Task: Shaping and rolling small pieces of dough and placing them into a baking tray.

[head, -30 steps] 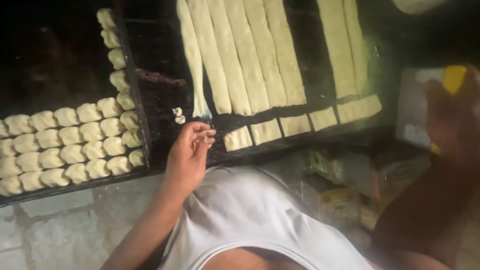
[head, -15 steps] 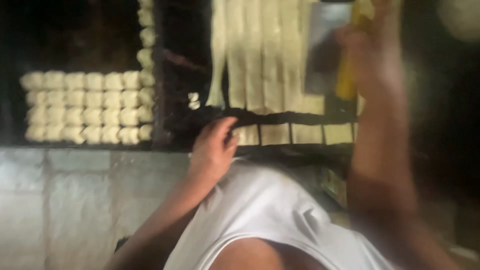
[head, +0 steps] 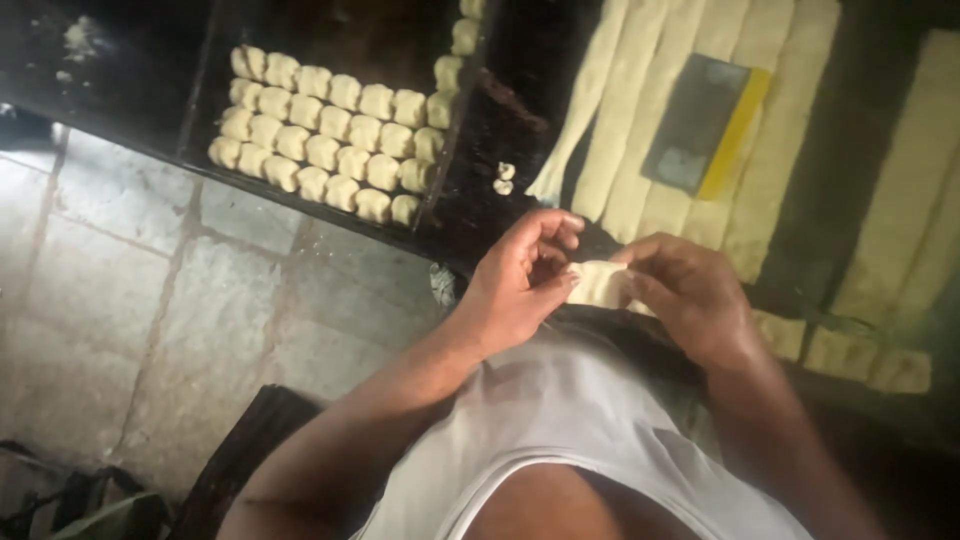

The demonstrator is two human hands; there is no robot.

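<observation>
Both hands hold one small pale piece of dough (head: 597,283) between them, just in front of the dark worktable's edge. My left hand (head: 520,280) pinches its left side with thumb and fingers. My right hand (head: 690,295) grips its right side. Beyond the hands, long strips of dough (head: 640,130) lie side by side on the dark table. A flat metal scraper with a yellow handle (head: 705,125) rests on top of the strips.
A dark tray (head: 330,40) at the left holds several rows of shaped dough pieces (head: 330,135). Cut dough squares (head: 870,360) lie along the table edge at the right. Two tiny dough bits (head: 503,178) sit between tray and strips. Grey stone floor tiles (head: 150,290) lie below.
My right hand has set the yellow-handled scraper down on the strips and come to the table edge. Both hands now hold a dough piece. The view has shifted right and closer.
</observation>
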